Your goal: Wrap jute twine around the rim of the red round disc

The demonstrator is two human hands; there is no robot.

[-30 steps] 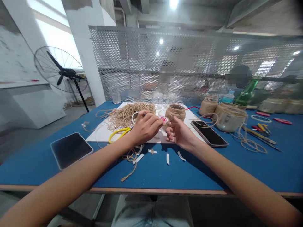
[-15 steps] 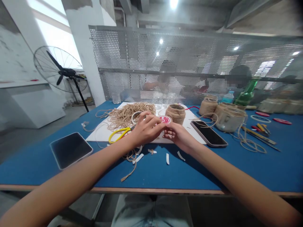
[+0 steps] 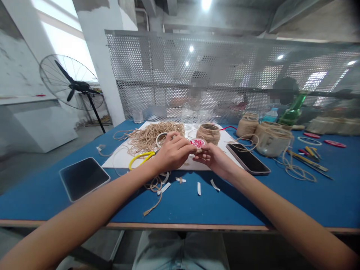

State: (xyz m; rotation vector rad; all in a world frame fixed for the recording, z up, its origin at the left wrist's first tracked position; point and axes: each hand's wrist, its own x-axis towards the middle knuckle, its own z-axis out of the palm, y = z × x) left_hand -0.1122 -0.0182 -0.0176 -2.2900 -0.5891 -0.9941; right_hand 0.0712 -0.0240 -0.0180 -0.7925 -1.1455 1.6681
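Over the white sheet, both hands hold a small round disc with a red-and-white printed face; whether it is a lid or a tape roll I cannot tell. My left hand is closed at its left edge, the fingertips partly hidden. From the right, my right hand pinches its edge between thumb and fingers. Just behind stands a twine-wrapped jar. A heap of jute twine lies beyond my left hand, with a white ring and yellow-handled scissors beside it.
Phones lie on the left and right. Paper strips and loose twine are in front. Wrapped jars, a green bottle and tools stand or lie rightward. A perforated screen backs the table.
The disc has shifted slightly right, and more of its printed face shows. My right hand has moved a little right, and the fingers of my left hand have drawn back slightly.
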